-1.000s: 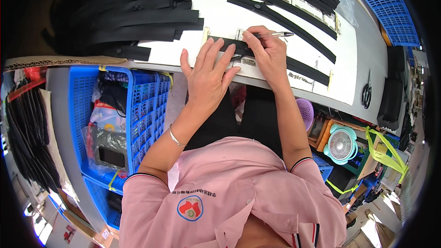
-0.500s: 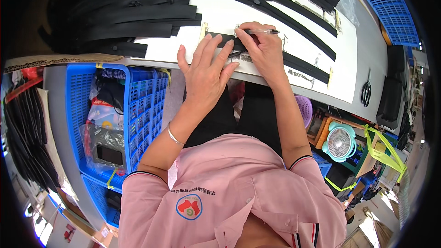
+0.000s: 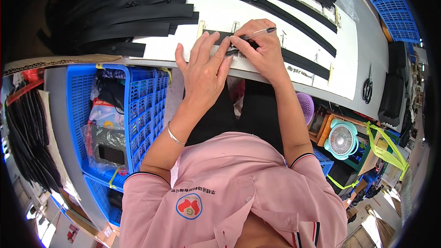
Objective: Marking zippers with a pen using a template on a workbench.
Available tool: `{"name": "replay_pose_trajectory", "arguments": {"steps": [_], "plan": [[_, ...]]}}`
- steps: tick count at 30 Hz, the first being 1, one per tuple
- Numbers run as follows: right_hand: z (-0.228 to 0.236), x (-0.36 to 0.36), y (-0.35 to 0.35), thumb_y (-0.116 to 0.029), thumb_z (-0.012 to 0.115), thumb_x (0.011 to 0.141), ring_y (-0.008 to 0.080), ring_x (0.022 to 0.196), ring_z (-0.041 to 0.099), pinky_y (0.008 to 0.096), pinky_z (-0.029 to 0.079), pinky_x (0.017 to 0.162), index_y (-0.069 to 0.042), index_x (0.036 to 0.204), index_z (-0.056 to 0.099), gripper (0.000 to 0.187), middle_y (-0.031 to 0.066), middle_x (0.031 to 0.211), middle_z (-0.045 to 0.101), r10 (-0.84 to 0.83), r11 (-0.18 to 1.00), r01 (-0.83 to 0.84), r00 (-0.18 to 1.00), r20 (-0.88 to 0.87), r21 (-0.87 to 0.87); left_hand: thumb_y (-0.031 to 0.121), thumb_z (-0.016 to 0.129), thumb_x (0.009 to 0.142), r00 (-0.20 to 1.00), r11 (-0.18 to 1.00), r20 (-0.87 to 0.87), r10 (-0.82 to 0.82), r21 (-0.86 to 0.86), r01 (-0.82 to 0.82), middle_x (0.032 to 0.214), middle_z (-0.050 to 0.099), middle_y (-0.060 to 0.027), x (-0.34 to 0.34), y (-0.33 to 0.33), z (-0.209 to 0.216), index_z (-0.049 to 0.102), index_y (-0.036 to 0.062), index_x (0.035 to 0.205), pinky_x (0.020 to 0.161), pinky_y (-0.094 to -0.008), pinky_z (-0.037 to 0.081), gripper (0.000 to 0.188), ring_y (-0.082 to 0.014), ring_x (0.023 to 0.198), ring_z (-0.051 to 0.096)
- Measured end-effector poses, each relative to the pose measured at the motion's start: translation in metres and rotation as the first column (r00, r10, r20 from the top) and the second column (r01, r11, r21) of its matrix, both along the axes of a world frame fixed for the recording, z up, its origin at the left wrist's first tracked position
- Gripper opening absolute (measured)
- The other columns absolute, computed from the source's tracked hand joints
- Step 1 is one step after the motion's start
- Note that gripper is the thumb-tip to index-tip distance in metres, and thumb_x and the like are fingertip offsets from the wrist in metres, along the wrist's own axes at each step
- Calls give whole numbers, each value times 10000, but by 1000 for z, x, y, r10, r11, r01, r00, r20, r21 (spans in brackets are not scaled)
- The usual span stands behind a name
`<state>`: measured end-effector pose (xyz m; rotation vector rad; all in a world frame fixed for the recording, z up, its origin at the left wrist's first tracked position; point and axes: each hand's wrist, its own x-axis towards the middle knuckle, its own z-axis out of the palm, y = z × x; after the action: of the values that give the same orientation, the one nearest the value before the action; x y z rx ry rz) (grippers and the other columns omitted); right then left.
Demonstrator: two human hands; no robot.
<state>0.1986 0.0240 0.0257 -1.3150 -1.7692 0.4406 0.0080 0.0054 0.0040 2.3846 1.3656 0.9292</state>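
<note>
black strip point(image 3: 305, 63) lies under both hands point(image 3: 205, 74), left splayed, right point(image 3: 264, 55) gripping pen point(image 3: 263, 32).

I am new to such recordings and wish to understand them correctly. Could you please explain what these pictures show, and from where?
There is no machine, only a person working bare-handed. A fisheye camera on that person's head looks down, so straight edges appear bent. On the grey table lies a white sheet with long black strips; more strips form a pile to the left, and scissors lie at the right. The right hand holds a pen; the left hand rests, fingers spread, on the nearest strip.
</note>
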Motion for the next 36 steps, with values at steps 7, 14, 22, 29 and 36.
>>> {"name": "replay_pose_trajectory", "arguments": {"steps": [7, 14, 22, 29, 36], "plan": [[-2, -2, 1, -197, 791, 865, 179, 837, 610, 413, 345, 1003, -99, 830, 770, 106, -8, 821, 697, -13, 999, 10, 998, 56, 53, 245, 734, 949, 1000, 1000, 8, 0, 12, 0, 1388, 621, -40, 0, 1, -2, 732, 134, 1317, 1209, -601, 114, 384, -237, 1385, 514], [1, -2, 1, -205, 796, 865, 188, 831, 618, 412, 359, 981, -96, 834, 765, 118, 3, 819, 694, -11, 994, -5, 989, 148, 109, 245, 737, 948, 1000, 1000, -9, 6, 29, -5, 1392, 617, -39, 1, 1, -1, 732, 135, 1315, 1203, -611, 125, 383, -240, 1387, 510], [8, -2, -77, -93, 770, 897, 210, 947, 685, 424, 404, 1038, -105, 1182, 743, 287, 44, 1003, 753, -290, 943, 238, 930, 224, 234, 241, 726, 963, 994, 999, 103, -34, -12, 35, 1446, 605, -78, -11, 5, 4, 672, 118, 1386, 1220, -596, 174, 443, -288, 1416, 505], [0, 43, -92, -31, 625, 998, 331, 1338, 594, 520, 341, 1221, -97, 1431, 583, 440, 147, 1379, 664, -340, 930, 365, 797, 499, 51, 123, 615, 1024, 987, 965, 7, 163, 206, -161, 1460, 620, -73, -58, 83, 10, 683, 147, 1381, 1272, -516, 190, 364, -288, 1477, 459], [3, 108, -35, -97, 588, 1053, 353, 1162, 672, 478, 426, 1183, -138, 1368, 618, 319, 158, 1257, 702, -444, 889, 457, 862, 244, 0, 113, 719, 940, 957, 965, -205, 205, 207, -162, 1382, 652, -70, -74, 124, 18, 731, 127, 1261, 1242, -636, 145, 321, -291, 1428, 493]]}}
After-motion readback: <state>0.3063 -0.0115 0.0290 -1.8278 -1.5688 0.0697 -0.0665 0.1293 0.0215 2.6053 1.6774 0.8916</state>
